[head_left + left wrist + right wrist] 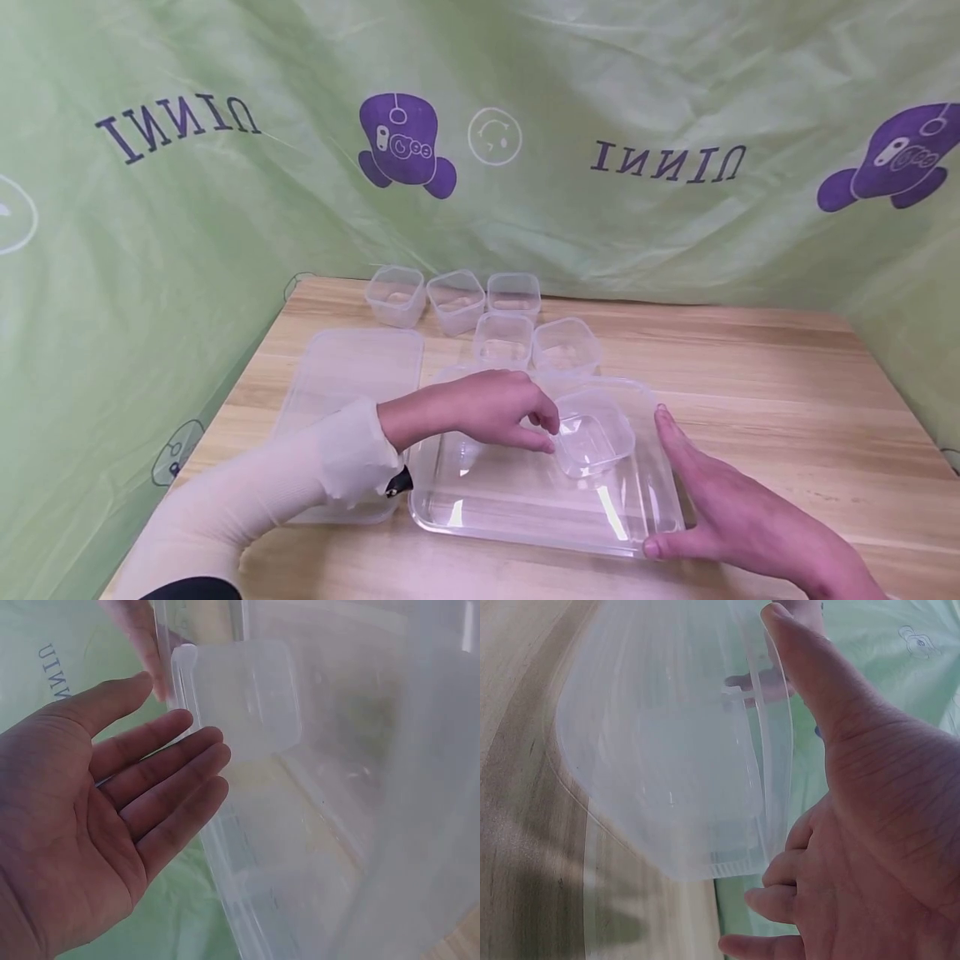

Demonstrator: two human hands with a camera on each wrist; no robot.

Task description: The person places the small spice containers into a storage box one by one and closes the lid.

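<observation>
A large clear plastic box (pixel 517 504) stands on the wooden table in front of me. Inside it, toward the right back corner, sits a small clear square container (pixel 596 437). My left hand (pixel 506 412) reaches over the box, with its loosely bent fingers beside the container's left rim; whether they touch it I cannot tell. In the left wrist view the left palm (pixel 82 825) faces the camera and the fingers are spread, holding nothing. My right hand (pixel 738 504) is at the box's right side, thumb on the rim near the front corner and fingers stretched along the side.
Behind the box stand several small clear containers (pixel 456 302), grouped at the back left of the table. A flat translucent lid (pixel 360 375) lies left of the box, partly under my left forearm. Green printed cloth (pixel 555 225) hangs behind the wooden table (pixel 780 400).
</observation>
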